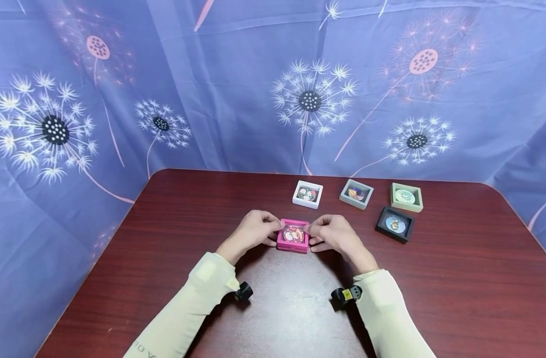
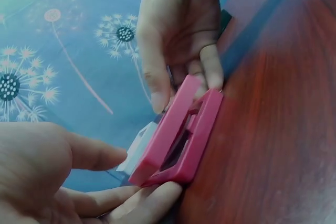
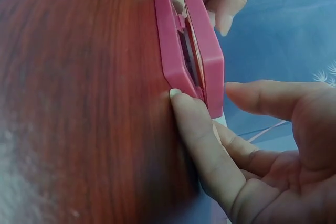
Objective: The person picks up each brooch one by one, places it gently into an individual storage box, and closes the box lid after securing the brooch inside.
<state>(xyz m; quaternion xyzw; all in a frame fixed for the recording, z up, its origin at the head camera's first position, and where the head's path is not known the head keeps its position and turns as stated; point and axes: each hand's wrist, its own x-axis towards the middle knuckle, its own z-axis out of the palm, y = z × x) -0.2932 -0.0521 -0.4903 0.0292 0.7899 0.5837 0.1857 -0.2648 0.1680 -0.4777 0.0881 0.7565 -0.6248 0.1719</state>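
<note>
A pink square display case [image 1: 293,247] lies on the table between both hands, framing a round red disc [image 1: 294,234] with a printed figure. Its upper frame [image 2: 167,127] and lower frame [image 2: 202,140] stand slightly apart, with a gap along the near side. My left hand [image 1: 255,230] grips the left edge, thumb at the upper frame and fingers at the lower. On the opposite edge, my right hand [image 1: 334,232] pinches the case the same way. In the right wrist view a right fingertip [image 3: 184,100] presses against the lower frame.
Behind the pink case stands a white case [image 1: 307,194]. Further right are a grey case [image 1: 356,194], a green case [image 1: 406,197] and a black case [image 1: 395,224], each holding a round disc. The dark red wooden table [image 1: 470,278] ends at a blue dandelion-print curtain [image 1: 237,99].
</note>
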